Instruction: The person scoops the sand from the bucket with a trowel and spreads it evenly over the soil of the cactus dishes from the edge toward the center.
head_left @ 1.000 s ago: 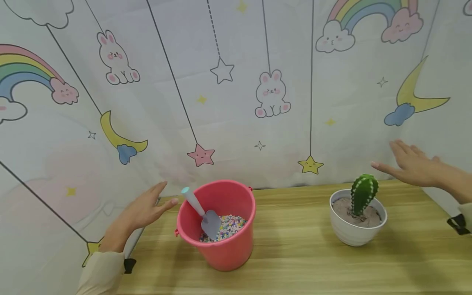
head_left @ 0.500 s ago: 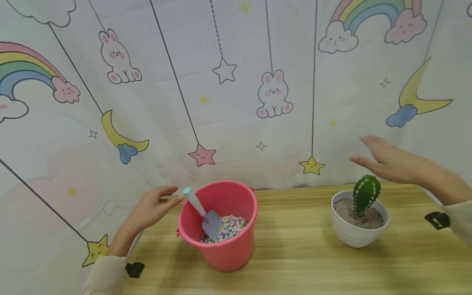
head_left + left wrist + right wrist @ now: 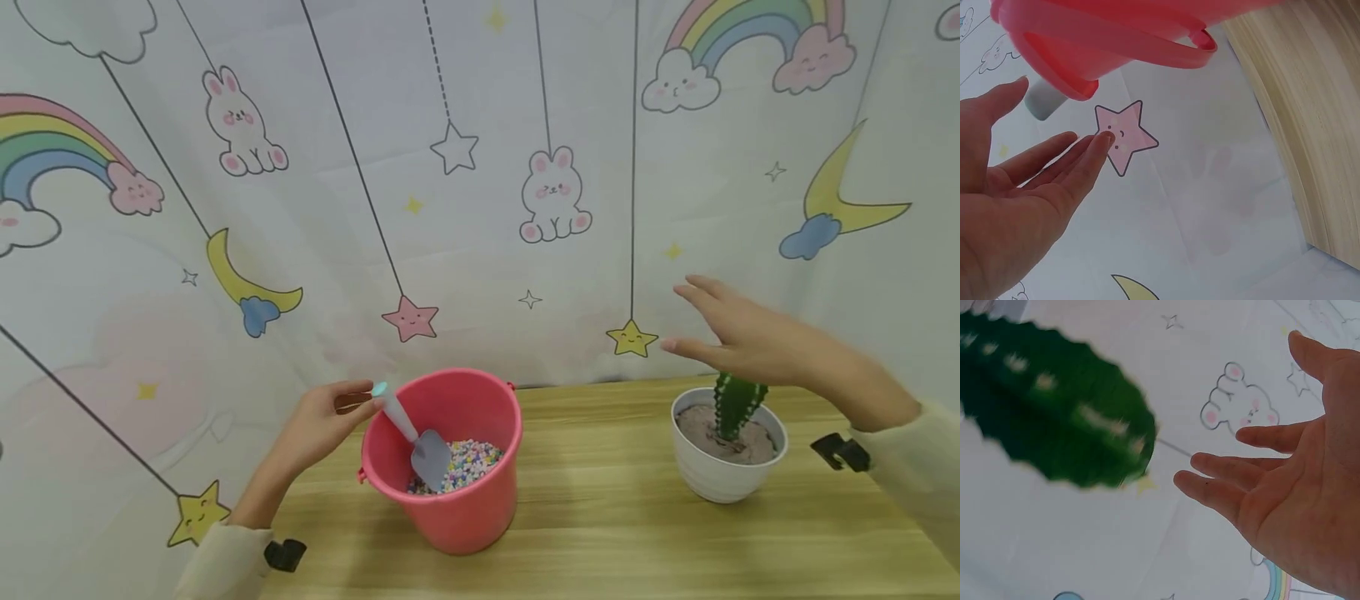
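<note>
A pink bucket (image 3: 465, 525) holds small multicoloured beads (image 3: 474, 461). A toy shovel (image 3: 431, 458) leans in it, blade on the beads, its pale handle with a turquoise end sticking out over the left rim. Right at that handle end is my left hand (image 3: 315, 425); in the left wrist view its thumb and fingers stand apart, with the handle tip (image 3: 1046, 100) near the thumb. My right hand (image 3: 742, 337) spreads its fingers over a green cactus (image 3: 737, 408) in a white pot (image 3: 716, 479), covering the plant's top in the head view. It holds nothing.
Bucket and pot stand apart on a wood-grain table (image 3: 592, 517). Behind them hangs a white cloth (image 3: 480, 275) printed with rabbits, stars, moons and rainbows. Dark straps (image 3: 285, 554) sit at both wrists. The bucket's handle (image 3: 1166, 56) hangs on its outer side.
My right hand has moved left from beside the cactus to over it. My left hand has moved slightly right to the shovel's handle end, its fingers bending. Bucket, shovel and pot stay put.
</note>
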{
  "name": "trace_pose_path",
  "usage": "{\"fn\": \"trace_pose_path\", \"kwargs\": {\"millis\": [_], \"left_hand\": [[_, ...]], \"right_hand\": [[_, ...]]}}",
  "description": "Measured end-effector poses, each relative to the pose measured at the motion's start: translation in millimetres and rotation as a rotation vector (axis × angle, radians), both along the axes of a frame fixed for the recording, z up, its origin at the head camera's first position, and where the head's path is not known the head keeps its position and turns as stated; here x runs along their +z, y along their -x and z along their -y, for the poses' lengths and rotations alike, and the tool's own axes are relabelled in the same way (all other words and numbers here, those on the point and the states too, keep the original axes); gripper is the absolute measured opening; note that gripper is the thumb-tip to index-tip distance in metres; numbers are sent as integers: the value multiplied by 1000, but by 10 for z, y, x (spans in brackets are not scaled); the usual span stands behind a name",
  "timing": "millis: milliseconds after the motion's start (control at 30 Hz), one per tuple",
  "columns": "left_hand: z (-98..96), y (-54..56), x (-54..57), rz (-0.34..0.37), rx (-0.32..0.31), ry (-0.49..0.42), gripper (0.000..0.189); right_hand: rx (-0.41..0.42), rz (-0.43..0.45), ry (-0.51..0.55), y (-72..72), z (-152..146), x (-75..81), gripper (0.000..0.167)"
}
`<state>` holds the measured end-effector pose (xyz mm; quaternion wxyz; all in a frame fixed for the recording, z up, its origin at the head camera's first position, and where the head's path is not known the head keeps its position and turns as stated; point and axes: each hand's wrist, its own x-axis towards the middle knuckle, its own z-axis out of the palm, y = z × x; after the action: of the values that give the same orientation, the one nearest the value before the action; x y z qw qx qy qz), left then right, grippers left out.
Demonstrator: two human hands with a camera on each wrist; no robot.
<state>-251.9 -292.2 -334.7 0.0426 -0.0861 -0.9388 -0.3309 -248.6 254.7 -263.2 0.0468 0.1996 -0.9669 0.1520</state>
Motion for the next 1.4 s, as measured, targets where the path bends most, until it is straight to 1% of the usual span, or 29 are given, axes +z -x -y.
{"fn": "trace_pose_path", "kwargs": {"millis": [100,233,400,500,633,767,867,933,1133,1300,1400], "left_hand": [[-39,-14,2,-10,-9,-19,68],[-85,-28,5,-16,-5,-32,69],[-135,-28,8,-16,9,-45,71],[-164,-17,0,-20,16,-53,72],[-190,-6,-22,-21,25,-55,74],[-206,8,-53,-1,36,-56,78],[-211,18,-73,8,42,-62,80],[-214,22,-84,6,43,-69,78],[-235,26,-113,-1,42,-87,73],[-237,32,-127,-6,48,-101,73],[-221,32,-125,-14,64,-108,73]], "right_hand": [[22,-10,19,-39,117,-7,95],[56,-4,30,-83,279,-25,95],[90,23,50,-107,459,-81,93],[97,46,63,-105,558,-133,94],[119,64,75,-87,696,-229,97],[156,68,91,-42,836,-354,94],[171,81,86,-3,948,-442,95],[178,87,76,18,1023,-489,96],[219,113,67,39,1184,-582,98],[222,167,87,53,1280,-653,105],[227,185,82,69,1394,-701,109]]}}
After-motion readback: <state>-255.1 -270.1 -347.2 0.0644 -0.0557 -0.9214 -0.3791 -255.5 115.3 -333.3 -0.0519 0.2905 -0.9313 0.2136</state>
